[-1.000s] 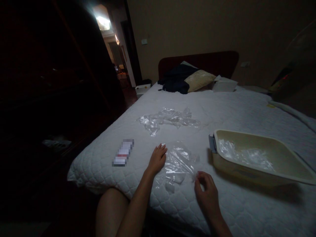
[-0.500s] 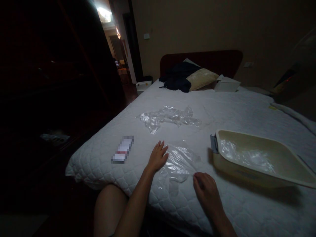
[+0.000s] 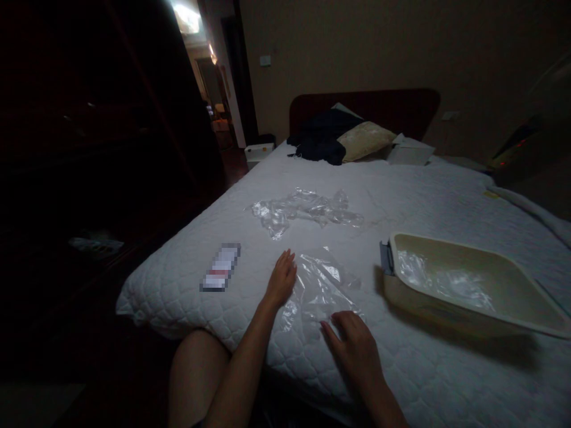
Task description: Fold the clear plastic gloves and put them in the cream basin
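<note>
A clear plastic bag [image 3: 323, 279] lies spread on the white quilted bed [image 3: 428, 202] in front of me. My left hand [image 3: 282, 278] rests at the bag's left edge, fingers stretched out and close together. At the bag's near edge is my right hand [image 3: 354, 345], its thumb and forefinger apart, with nothing visibly held between them. Farther back lies a crumpled heap of clear plastic [image 3: 307, 209]. To the right stands a cream plastic tub [image 3: 446, 324] with a grey handle clip, and more clear plastic [image 3: 450, 282] lies inside it.
Left of my hands lies a blurred-out flat object [image 3: 220, 267], perhaps a phone. Dark cloth [image 3: 323, 139], a beige pillow [image 3: 368, 141] and a white box [image 3: 410, 153] sit near the headboard [image 3: 401, 104]. The bed's left edge drops to a dark floor.
My right hand has moved left along the bag's near edge, and its thumb and forefinger have parted. My left hand has shifted slightly left and up. The bag lies in different folds.
</note>
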`<state>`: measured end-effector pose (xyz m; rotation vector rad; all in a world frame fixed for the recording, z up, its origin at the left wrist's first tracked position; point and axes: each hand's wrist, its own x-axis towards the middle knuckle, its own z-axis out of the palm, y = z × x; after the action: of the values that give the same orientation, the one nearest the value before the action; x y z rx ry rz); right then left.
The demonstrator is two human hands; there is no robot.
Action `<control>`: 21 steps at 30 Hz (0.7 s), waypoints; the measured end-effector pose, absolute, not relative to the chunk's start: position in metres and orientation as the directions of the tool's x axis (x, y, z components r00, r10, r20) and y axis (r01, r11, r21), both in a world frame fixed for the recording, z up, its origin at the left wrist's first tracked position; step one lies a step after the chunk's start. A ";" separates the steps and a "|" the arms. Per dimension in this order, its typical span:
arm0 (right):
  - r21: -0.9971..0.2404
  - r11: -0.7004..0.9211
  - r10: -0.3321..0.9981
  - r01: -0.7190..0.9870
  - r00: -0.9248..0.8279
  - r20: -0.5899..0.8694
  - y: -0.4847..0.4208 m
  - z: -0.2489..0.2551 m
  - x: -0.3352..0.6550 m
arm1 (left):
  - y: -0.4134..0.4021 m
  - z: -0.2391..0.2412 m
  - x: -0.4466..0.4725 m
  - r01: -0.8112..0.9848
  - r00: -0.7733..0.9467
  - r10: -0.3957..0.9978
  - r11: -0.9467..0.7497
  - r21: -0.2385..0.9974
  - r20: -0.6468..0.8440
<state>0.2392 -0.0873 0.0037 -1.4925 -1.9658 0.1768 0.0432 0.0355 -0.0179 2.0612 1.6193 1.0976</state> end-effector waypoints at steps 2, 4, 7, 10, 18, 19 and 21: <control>-0.423 0.270 0.910 0.865 -0.085 0.405 -0.086 0.003 0.232 | 0.036 -0.017 0.042 0.683 0.076 0.923 -0.324 0.655 0.377; -0.393 0.200 0.915 0.898 -0.028 0.403 -0.085 0.003 0.227 | 0.036 -0.017 0.042 0.688 0.107 0.919 -0.344 0.639 0.380; -0.423 0.165 0.915 0.891 0.022 0.404 -0.083 0.002 0.225 | 0.035 -0.018 0.042 0.731 0.178 0.909 -0.378 0.568 0.376; -0.516 0.166 0.924 0.840 0.051 0.380 -0.083 0.002 0.230 | 0.033 -0.020 0.044 0.779 0.229 0.891 -0.409 0.475 0.391; -0.606 0.179 0.934 0.775 0.060 0.352 -0.092 0.017 0.246 | 0.033 -0.021 0.045 0.790 0.238 0.880 -0.422 0.445 0.412; -0.630 0.159 0.942 0.760 0.074 0.328 -0.094 0.020 0.247 | 0.034 -0.021 0.045 0.796 0.238 0.882 -0.417 0.440 0.407; -0.680 0.107 0.971 0.725 0.072 0.230 -0.097 0.026 0.252 | 0.034 -0.021 0.046 0.806 0.242 0.887 -0.410 0.428 0.393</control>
<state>0.2521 -0.0973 0.0256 -1.6713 -1.7062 0.4574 0.0456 0.0340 -0.0209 2.3648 1.6238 0.8956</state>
